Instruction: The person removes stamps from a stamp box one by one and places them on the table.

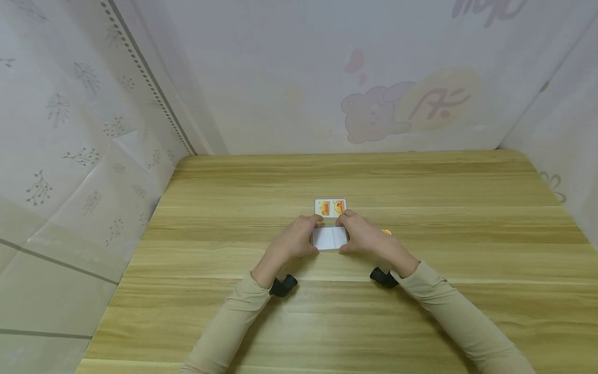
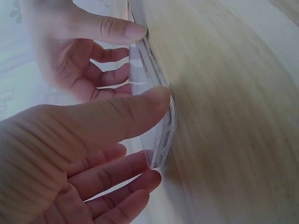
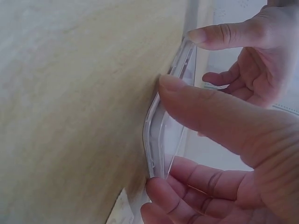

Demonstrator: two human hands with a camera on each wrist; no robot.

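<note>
A flat, clear plastic case (image 1: pixel 329 238) with a white, lined top face lies low over the table between the two hands. My left hand (image 1: pixel 295 238) grips its left end, thumb on the near edge and fingers on the far side. The right hand (image 1: pixel 366 236) holds the opposite end the same way. From the side, the left wrist view shows the case's transparent, layered edge (image 2: pixel 161 140) between thumbs and fingers. Just beyond the case lies a white card (image 1: pixel 330 208) with two orange pictures, its near right corner partly covered by the right fingers.
Beside the right wrist an orange-and-yellow printed piece (image 1: pixel 386 232) peeks out, mostly hidden by the hand. Black wrist cameras (image 1: pixel 283 285) sit under both forearms. The wooden table (image 1: pixel 233 197) meets patterned curtains (image 1: pixel 280 104) at the back and sides.
</note>
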